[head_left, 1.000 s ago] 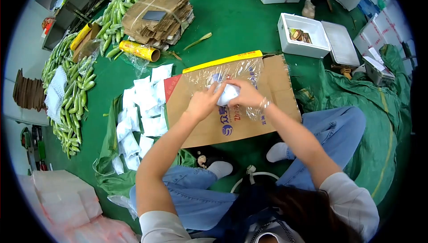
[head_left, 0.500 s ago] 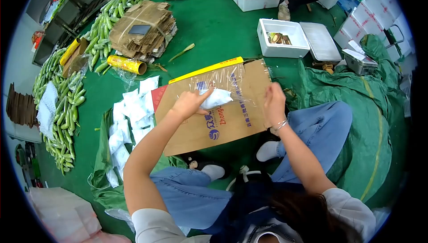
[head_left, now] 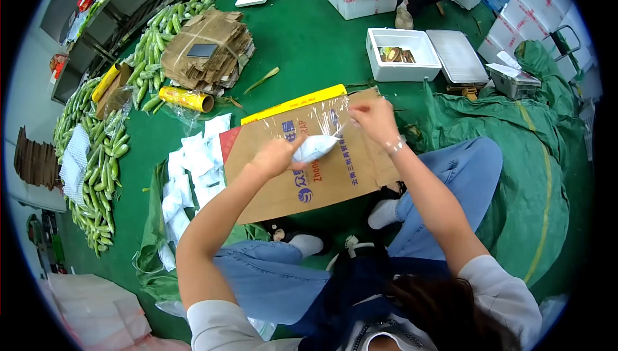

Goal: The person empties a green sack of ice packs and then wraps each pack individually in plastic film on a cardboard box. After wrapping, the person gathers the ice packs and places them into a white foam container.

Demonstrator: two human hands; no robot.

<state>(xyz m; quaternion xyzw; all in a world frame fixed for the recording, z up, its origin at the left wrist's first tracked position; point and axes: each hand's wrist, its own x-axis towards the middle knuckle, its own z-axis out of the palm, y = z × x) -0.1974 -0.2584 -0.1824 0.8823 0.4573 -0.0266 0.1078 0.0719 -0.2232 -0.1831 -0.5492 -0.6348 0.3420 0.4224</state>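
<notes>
A white packet [head_left: 316, 148] lies in clear plastic film on a printed cardboard box [head_left: 270, 200] in front of me. My left hand [head_left: 277, 157] grips the packet's left end, index finger above and thumb below. Beyond the packet's right end, my right hand [head_left: 376, 119] is closed in a pinch on the clear film [head_left: 333, 116], which stretches in creases from the packet. Along the cardboard's far edge runs a long yellow film carton [head_left: 296, 103]. More white packets [head_left: 206, 161] are piled just left of the cardboard.
Green corn-like produce [head_left: 96, 177] heaps up at the left, near stacked flattened cardboard [head_left: 209, 45] and a yellow film roll [head_left: 187, 98]. An open foam box [head_left: 404, 71] stands ahead. Green sheeting [head_left: 496, 177] spreads at the right. Another person's shoe [head_left: 404, 18] shows at the back.
My right hand has moved left and away from me, from the cardboard's right edge to the film beside the packet. The packet's right end now looks drawn up toward it.
</notes>
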